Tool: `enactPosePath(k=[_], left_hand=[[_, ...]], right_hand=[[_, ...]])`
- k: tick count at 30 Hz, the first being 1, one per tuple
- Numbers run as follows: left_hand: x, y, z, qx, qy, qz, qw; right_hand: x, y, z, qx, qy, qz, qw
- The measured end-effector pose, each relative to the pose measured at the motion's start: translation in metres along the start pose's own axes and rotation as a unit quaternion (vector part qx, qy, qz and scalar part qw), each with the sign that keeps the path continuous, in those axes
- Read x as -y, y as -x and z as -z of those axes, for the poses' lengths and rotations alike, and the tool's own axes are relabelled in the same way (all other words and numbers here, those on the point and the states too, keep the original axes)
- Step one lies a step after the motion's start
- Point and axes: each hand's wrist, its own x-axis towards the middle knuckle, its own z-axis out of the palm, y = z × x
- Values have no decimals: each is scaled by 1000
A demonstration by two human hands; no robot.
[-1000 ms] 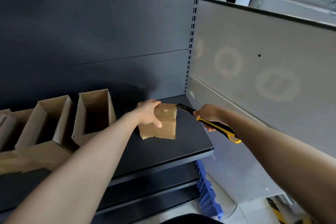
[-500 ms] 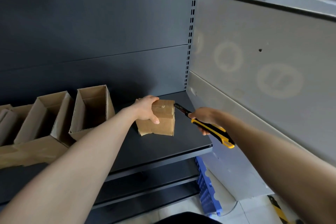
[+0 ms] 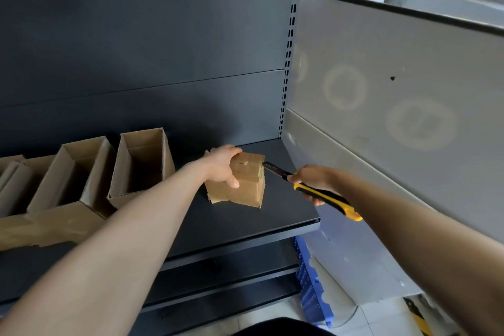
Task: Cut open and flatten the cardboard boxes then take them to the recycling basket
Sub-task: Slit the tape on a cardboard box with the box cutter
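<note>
Barely anything shifted in the last half second, the blade tip's still parked at the box's top right edge. Right hand (image 3: 313, 180) has its fingers (image 3: 317, 201) clenched round the box cutter (image 3: 324, 195). Left hand (image 3: 221, 169) grips the top of the small taped box (image 3: 242, 191) on the shelf (image 3: 272, 226). Cut 1 looks barely started. Further back, at least 2 open boxes (image 3: 141, 161) sit unflattened. No recycling basket in sight, so loads left.
</note>
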Motion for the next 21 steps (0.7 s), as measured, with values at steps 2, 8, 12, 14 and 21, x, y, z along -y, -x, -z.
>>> enactPosePath(k=[2, 8, 12, 14, 21], left_hand=[[-3, 2, 2, 5, -2, 0, 1000], [-4, 3, 0, 9, 0, -3, 1000], [-8, 6, 2, 8, -14, -5, 1000], [-8, 5, 1, 4, -17, -3, 1000], [-1, 5, 1, 0, -50, 3, 999]], right_hand=[[2, 7, 6, 7, -3, -11, 1000], [3, 0, -5, -28, 26, 8, 999], [9, 7, 5, -20, 38, 0, 999], [12, 5, 3, -33, 58, 1, 998], [9, 13, -2, 1, 80, 7, 997]])
